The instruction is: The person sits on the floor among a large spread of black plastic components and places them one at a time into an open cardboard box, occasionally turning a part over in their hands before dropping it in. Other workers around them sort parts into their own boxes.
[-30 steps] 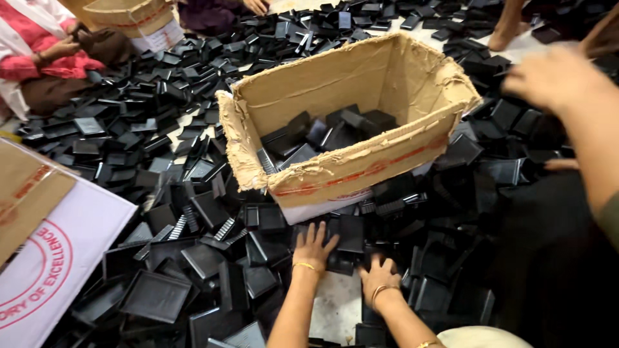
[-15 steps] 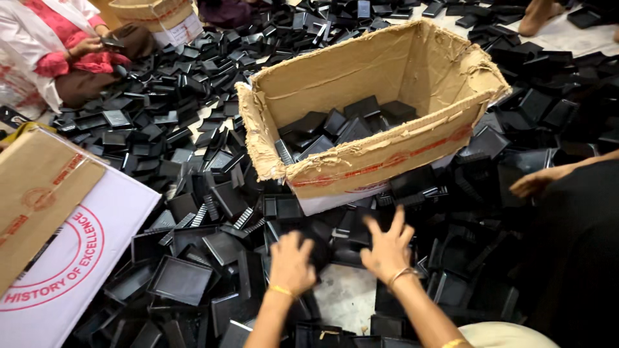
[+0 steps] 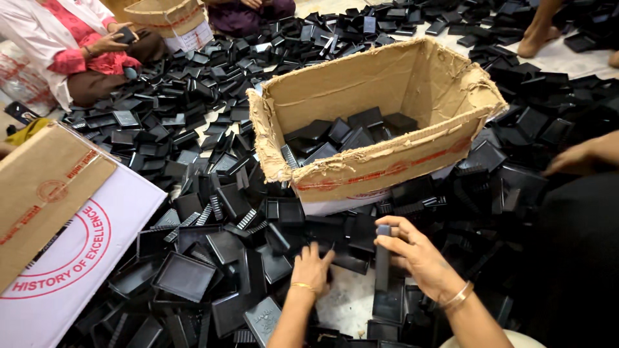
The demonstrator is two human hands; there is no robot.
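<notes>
Your right hand point(image 3: 416, 254) grips a narrow black plastic piece point(image 3: 383, 261) held upright, just in front of the torn cardboard box point(image 3: 387, 164). Your left hand point(image 3: 313, 267) rests fingers-down on the heap of black trays point(image 3: 213, 258) covering the floor. The box holds a shallow layer of black trays point(image 3: 342, 135); its walls rise well above them.

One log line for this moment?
right hand: grips upright black tray | left hand: on tray pile | cardboard box: open
</notes>
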